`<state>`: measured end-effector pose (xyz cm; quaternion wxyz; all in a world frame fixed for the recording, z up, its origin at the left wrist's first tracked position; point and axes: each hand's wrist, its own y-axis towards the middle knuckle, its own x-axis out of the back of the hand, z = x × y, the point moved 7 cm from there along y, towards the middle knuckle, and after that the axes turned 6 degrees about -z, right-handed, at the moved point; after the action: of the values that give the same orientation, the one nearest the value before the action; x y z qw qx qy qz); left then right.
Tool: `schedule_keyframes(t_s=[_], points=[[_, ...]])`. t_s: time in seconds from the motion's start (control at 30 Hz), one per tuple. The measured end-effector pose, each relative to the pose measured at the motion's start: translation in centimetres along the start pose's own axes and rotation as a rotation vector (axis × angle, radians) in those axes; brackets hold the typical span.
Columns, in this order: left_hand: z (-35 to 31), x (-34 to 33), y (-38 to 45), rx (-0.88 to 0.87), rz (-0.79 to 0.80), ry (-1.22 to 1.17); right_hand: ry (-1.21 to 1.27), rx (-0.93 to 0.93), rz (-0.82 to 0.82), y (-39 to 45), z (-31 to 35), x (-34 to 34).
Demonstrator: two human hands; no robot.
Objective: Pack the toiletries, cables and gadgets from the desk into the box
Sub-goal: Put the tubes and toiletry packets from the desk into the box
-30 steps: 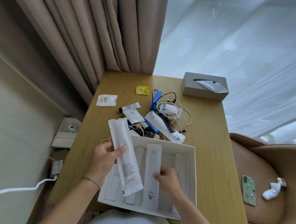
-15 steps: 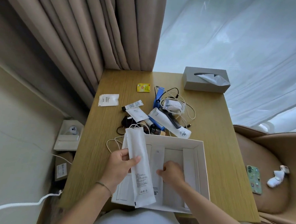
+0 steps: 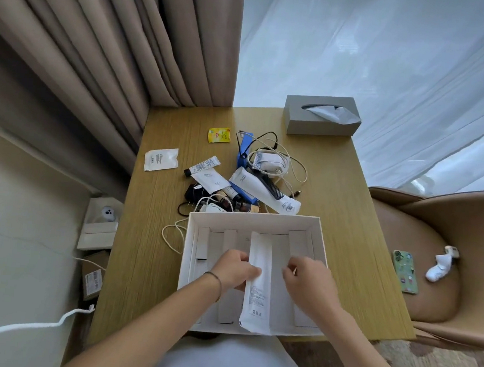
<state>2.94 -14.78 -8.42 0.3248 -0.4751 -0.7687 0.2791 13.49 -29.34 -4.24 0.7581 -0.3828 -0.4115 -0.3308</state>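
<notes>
An open white box [image 3: 254,219] with cardboard dividers sits at the desk's near edge. A long white packet [image 3: 257,293] lies lengthwise inside it, near the middle. My left hand [image 3: 236,270] pinches the packet's left edge. My right hand [image 3: 307,279] hovers just right of the packet with fingers curled, holding nothing that I can see. Behind the box lies a pile: white tubes [image 3: 264,190], a black comb [image 3: 267,186], small brown bottles [image 3: 234,201], a black charger [image 3: 194,193], a blue item [image 3: 244,149] and tangled white cables [image 3: 282,163].
A white sachet [image 3: 161,159] and a yellow tea bag [image 3: 218,135] lie on the wooden desk [image 3: 348,208] further back. A grey tissue box [image 3: 320,115] stands at the far right corner. A tan chair [image 3: 430,254] on the right holds a phone [image 3: 405,271].
My left hand has lowered the long white packet from above the box's left side down into the box's middle. My right hand has shifted right, off the packet lying there.
</notes>
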Motion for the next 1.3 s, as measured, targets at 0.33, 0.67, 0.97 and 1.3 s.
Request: schedule_keyframes(t_s=[0.33, 0.67, 0.97, 1.3], points=[[-1.0, -5.0, 3.5, -0.053, -0.115, 0.218, 0.19, -0.041, -0.068, -2.1, -0.5, 2.7], [-0.5, -5.9, 5.4, -0.117, -0.201, 0.607, 0.218, -0.019, -0.076, -2.9, -0.5, 3.3], [-2.3, -5.4, 3.9, -0.257, -0.155, 0.788, 0.258, 0.08, -0.17, 2.2, 3.1, 7.2], [-9.0, 4.1, -3.6, -0.514, -0.325, 0.512, -0.116, 0.302, -0.061, 15.5, 11.5, 5.1]])
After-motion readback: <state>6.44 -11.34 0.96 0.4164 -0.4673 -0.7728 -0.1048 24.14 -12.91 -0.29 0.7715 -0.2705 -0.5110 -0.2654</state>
